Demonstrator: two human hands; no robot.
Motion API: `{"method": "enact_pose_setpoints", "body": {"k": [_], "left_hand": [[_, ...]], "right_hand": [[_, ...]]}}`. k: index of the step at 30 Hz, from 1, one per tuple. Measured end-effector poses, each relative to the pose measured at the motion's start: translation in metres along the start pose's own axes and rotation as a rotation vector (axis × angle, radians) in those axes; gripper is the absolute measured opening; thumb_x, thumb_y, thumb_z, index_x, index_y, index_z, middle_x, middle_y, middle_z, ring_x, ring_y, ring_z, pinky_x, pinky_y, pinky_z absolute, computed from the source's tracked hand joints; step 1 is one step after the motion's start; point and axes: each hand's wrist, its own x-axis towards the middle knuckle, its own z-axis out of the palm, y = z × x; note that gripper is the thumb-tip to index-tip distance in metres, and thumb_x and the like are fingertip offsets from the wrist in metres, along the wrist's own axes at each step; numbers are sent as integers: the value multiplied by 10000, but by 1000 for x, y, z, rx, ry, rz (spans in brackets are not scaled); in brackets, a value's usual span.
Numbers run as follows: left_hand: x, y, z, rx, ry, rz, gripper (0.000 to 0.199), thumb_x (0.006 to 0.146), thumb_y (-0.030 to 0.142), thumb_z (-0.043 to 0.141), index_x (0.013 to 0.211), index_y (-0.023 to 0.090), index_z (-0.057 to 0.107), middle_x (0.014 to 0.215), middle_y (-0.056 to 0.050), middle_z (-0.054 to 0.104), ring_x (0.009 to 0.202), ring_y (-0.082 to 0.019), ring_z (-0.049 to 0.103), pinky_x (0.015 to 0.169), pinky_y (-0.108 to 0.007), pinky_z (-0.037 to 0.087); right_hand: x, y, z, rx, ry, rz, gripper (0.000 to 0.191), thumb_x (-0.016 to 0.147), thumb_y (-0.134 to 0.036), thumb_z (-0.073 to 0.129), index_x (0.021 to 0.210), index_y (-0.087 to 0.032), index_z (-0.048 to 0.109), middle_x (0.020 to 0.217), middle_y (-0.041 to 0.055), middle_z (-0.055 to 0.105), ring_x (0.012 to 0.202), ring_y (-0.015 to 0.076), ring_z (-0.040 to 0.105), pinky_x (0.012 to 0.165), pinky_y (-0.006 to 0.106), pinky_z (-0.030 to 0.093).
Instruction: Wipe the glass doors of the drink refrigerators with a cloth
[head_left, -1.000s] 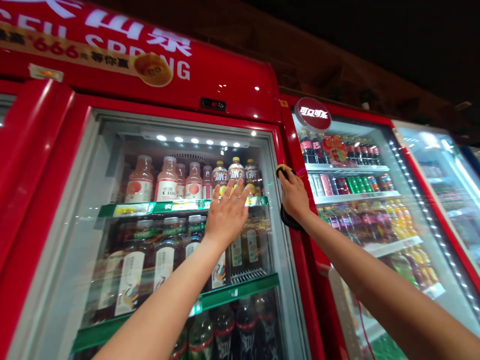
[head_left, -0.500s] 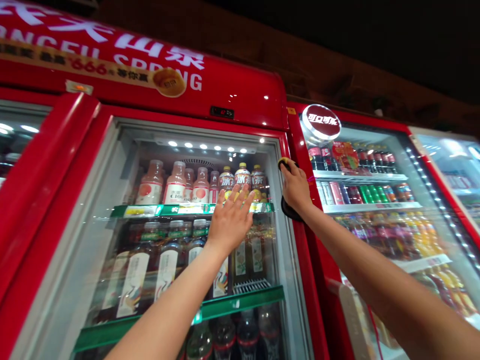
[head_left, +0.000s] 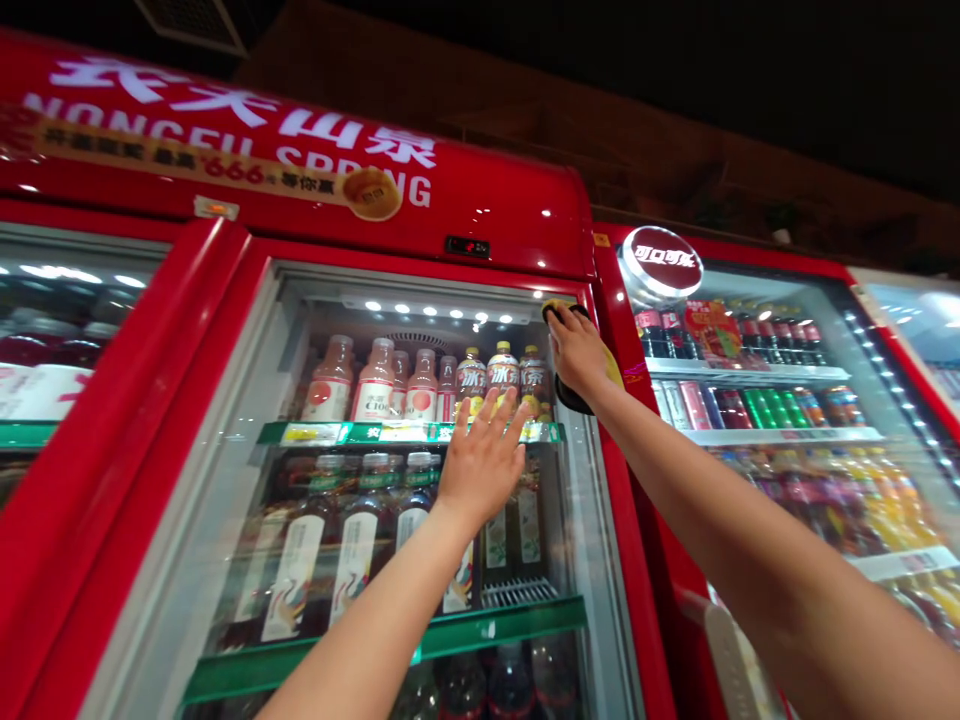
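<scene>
My left hand lies with its fingers spread against the glass door of a red drinks fridge, in front of the upper shelf. Under my right hand is a black and yellow cloth, pressed to the upper right part of the same door, by its frame. Some of the cloth is hidden by the fingers. Behind the glass stand pink-labelled bottles and yellow-capped bottles, with larger dark bottles on the shelf below.
To the right is a second red fridge with a round lit sign, holding bottles and cans. Another glass door adjoins on the left. A lit lettered panel runs above the doors.
My right hand has moved the cloth a little left, from the frame edge onto the glass. My left hand stays spread in about the same place; the view has shifted left and up.
</scene>
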Motion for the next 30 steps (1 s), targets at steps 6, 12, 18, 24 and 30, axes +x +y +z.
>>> {"method": "enact_pose_setpoints", "body": {"k": [6, 12, 18, 24, 30], "left_hand": [[-5, -10, -13, -5, -53, 42, 615, 987, 431, 462, 1557, 253, 314, 1665, -42, 273, 1557, -247, 173, 1269, -533, 125], [-24, -49, -34, 55, -71, 22, 658, 974, 455, 485, 1563, 231, 296, 1658, -52, 293, 1546, -250, 216, 1268, -514, 145], [-46, -80, -49, 71, -105, -23, 652, 986, 445, 461, 1566, 196, 300, 1651, -75, 302, 1537, -259, 244, 1268, -497, 168], [-71, -117, -65, 95, -130, -32, 670, 983, 458, 458, 1583, 220, 279, 1648, -55, 303, 1547, -237, 215, 1268, -493, 169], [-83, -136, -73, 112, -145, -25, 690, 993, 463, 438, 1600, 214, 224, 1655, -55, 282, 1550, -230, 205, 1262, -479, 188]], "right_hand": [[-56, -1, -26, 179, -92, -187, 419, 984, -209, 417, 1330, -266, 648, 1435, 16, 603, 1340, 220, 534, 1141, 468, 442], [2, -30, 6, 166, 124, 104, 432, 954, -159, 407, 1279, -196, 690, 1407, 85, 623, 1300, 270, 556, 1115, 495, 445], [-18, -81, 1, 209, -85, -194, 444, 966, -184, 446, 1349, -296, 641, 1474, -12, 565, 1359, 235, 503, 1146, 479, 423], [-32, -69, -3, 189, 31, -29, 427, 943, -172, 459, 1297, -256, 683, 1414, 59, 619, 1293, 263, 559, 1102, 491, 458], [2, -143, 21, 145, -21, -32, 457, 963, -167, 424, 1367, -229, 627, 1497, 45, 542, 1381, 263, 475, 1146, 481, 413]]}}
